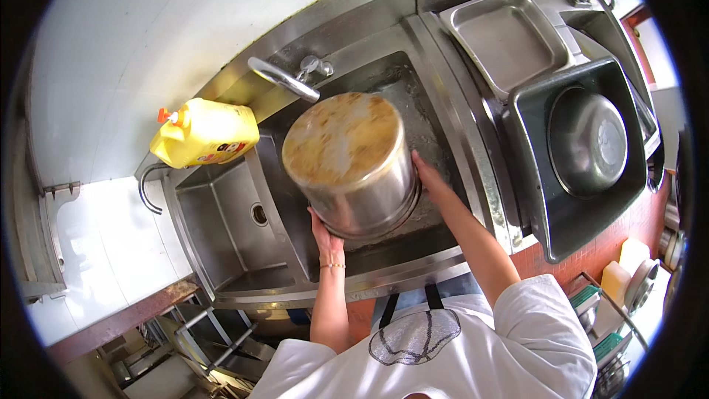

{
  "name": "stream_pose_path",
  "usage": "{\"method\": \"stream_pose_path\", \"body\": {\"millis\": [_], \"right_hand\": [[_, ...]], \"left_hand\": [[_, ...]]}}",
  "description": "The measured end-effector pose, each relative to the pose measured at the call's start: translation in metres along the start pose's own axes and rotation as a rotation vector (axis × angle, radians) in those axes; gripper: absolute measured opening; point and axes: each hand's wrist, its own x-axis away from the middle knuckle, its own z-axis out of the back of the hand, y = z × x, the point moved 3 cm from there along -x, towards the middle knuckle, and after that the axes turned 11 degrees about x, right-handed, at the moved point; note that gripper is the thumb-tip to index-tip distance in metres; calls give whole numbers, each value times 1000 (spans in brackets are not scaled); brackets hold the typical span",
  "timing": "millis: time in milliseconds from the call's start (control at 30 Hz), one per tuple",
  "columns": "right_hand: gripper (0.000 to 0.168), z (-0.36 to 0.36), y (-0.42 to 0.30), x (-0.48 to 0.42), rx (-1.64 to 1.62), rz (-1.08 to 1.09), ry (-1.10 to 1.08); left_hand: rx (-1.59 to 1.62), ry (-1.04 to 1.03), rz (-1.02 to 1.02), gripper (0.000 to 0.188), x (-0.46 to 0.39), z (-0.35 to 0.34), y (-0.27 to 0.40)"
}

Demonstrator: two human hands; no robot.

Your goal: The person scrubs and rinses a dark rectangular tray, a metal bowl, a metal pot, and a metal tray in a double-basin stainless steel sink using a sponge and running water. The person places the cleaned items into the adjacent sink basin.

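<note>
A large stainless steel stockpot (354,160) is tipped upside down over the right sink basin (437,172), its brown-stained base turned up. My left hand (325,233) grips its rim at the lower left, a beaded bracelet on the wrist. With my right hand (429,177) I hold the rim on the right side. Most of my fingers are hidden behind the pot. The curved faucet spout (285,80) ends close to the pot's upper edge; I see no water running from it. The basin floor under the pot looks wet.
A yellow detergent jug (207,134) with an orange-topped pump stands left of the faucet. The smaller left basin (221,221) has a drain. On the right are a steel tray (501,39) and a dark plastic tub (540,199) holding a metal bowl (588,142).
</note>
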Motion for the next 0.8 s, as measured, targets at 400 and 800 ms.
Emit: {"method": "stream_pose_path", "body": {"millis": [400,800], "right_hand": [[48,-18,35,89,-563,171,-35],[52,89,-5,234,-593,465,48]], "left_hand": [[-420,379,-411,33,92,82,33],[-601,180,-16,42,134,6,-38]]}}
